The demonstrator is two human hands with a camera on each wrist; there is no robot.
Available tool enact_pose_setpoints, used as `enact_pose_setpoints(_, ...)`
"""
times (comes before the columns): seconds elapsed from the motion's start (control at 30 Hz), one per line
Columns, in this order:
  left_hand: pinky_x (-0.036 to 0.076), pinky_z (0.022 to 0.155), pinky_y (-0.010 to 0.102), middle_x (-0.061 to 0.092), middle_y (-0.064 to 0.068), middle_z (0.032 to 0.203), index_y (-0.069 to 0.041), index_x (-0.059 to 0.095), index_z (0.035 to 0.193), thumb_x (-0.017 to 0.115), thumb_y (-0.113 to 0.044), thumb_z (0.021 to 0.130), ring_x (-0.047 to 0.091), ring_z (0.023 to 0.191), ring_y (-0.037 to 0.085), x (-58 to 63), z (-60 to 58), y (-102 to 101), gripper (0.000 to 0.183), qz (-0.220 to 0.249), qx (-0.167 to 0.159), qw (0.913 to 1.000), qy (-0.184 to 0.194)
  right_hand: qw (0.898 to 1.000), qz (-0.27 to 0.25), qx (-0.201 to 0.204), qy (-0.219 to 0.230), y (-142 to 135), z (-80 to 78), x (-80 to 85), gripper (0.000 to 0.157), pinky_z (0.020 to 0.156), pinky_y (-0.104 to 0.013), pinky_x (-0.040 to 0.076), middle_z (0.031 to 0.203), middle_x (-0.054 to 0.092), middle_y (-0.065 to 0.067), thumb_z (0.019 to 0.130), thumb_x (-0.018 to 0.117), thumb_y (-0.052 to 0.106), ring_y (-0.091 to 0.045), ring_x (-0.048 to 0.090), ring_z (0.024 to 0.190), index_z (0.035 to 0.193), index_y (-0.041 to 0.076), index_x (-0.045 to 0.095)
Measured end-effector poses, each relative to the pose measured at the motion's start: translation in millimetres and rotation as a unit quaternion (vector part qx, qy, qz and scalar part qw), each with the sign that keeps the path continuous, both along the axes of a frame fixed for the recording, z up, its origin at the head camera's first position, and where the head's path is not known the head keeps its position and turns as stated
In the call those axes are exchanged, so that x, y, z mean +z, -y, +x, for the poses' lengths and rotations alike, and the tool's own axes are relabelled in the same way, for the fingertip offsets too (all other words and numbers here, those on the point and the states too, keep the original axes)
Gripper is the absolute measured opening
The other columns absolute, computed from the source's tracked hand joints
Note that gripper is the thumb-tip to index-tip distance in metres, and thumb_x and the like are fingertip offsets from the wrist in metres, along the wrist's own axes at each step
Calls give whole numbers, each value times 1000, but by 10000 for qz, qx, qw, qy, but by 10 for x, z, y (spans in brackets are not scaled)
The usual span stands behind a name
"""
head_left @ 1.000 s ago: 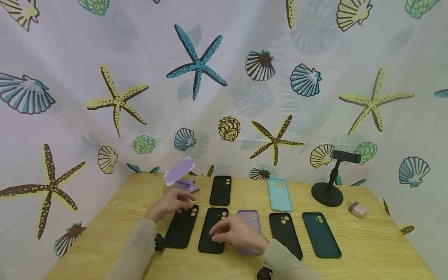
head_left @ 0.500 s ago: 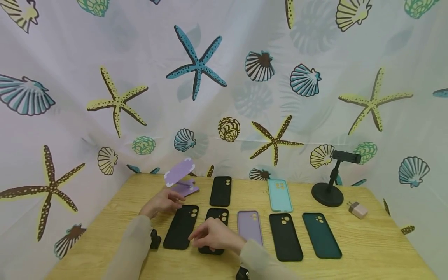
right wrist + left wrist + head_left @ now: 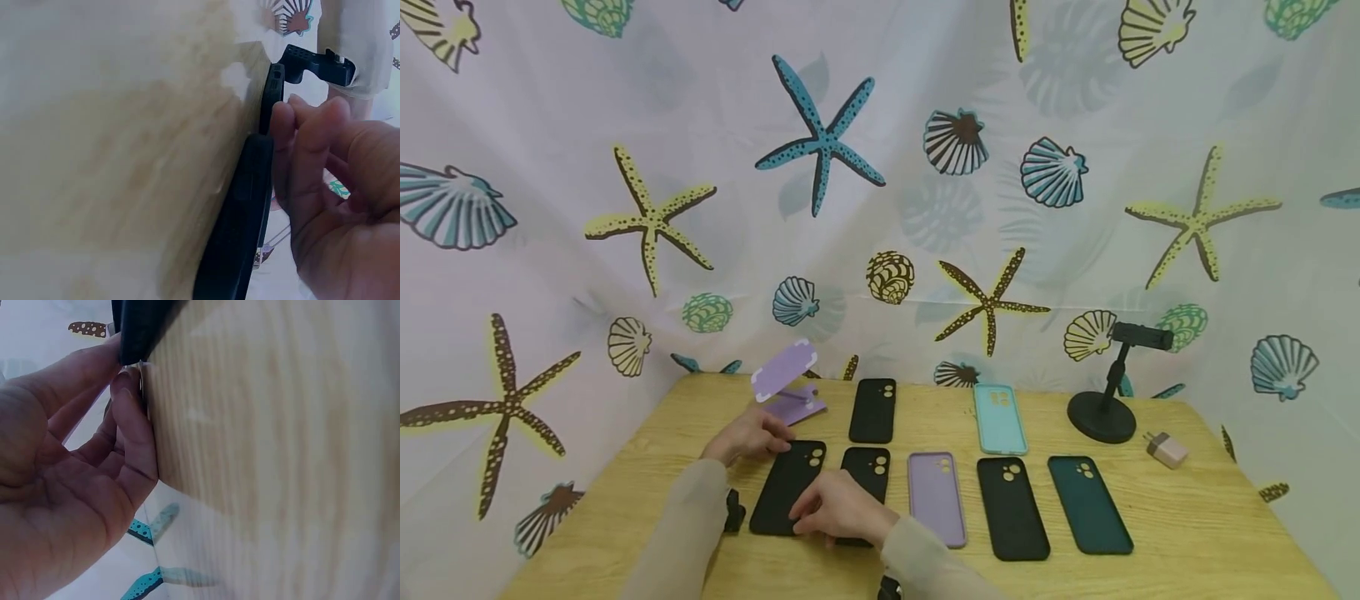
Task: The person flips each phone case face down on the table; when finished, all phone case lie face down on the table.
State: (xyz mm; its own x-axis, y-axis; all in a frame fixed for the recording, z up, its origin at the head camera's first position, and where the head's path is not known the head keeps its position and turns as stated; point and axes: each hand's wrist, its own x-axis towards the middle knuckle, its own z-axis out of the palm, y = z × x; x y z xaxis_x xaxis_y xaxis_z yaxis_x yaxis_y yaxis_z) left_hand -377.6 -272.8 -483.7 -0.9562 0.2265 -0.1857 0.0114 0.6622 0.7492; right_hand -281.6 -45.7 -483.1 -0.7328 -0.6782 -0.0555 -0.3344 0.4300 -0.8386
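A black phone case lies flat at the front left of the table. My left hand is at its top left corner, thumb and fingertips touching or very close to that corner; in the left wrist view the thumb meets the dark edge. My right hand, fingers loosely bent, is over the lower part of a second black phone case. Its fingertips reach the lower right edge of the first case; contact is unclear. In the right wrist view nothing is plainly gripped by the right hand.
Also on the table are a purple phone case, black and dark green cases, a black case and a light blue one behind, a purple phone stand, a black stand and a charger plug.
My right hand has moved left from above the second black case to the first one's edge, uncovering the purple case. My left hand has pulled back left to the first case's top left corner.
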Motion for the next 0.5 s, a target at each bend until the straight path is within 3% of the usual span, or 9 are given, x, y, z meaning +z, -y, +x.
enact_pose_setpoints(0.13, 56, 71, 33, 74, 12, 101, 2, 73, 107, 71, -3, 86, 63, 83, 13, -9, -21, -8, 21, -75, 53, 9999, -42, 9975, 454, 120, -521, 27, -10, 12, 13, 44, -22, 49, 69, 71, 4, 84, 76, 8, -7, 54, 40, 97, 6, 79)
enact_pose_setpoints(0.3, 54, 65, 29, 74, 9, 95, 1, 75, 102, 71, -3, 86, 60, 78, 13, -19, -33, -19, 17, -111, 170, 9998, -89, 9818, 1155, 331, -1473, 72, -17, 20, 9, 57, -13, 48, 77, 74, 10, 84, 78, 18, 4, 58, 58, 92, 14, 80)
enact_pose_setpoints(0.37, 53, 63, 28, 73, 6, 91, 1, 75, 100, 71, -2, 86, 58, 75, 13, -24, -38, -20, 15, -78, 199, 9997, -95, 9777, 1233, 349, -1663, 83, -23, 18, 6, 60, -11, 46, 77, 73, 12, 83, 79, 21, 7, 57, 63, 87, 16, 80)
enact_pose_setpoints(0.5, 52, 63, 28, 71, 3, 86, 1, 76, 97, 70, -1, 86, 57, 74, 13, -43, -53, 2, 12, -9, 133, 9998, -135, 9801, 1127, 308, -1603, 77, -27, 22, 6, 53, -13, 46, 68, 69, 14, 82, 80, 23, 4, 54, 52, 79, 17, 79)
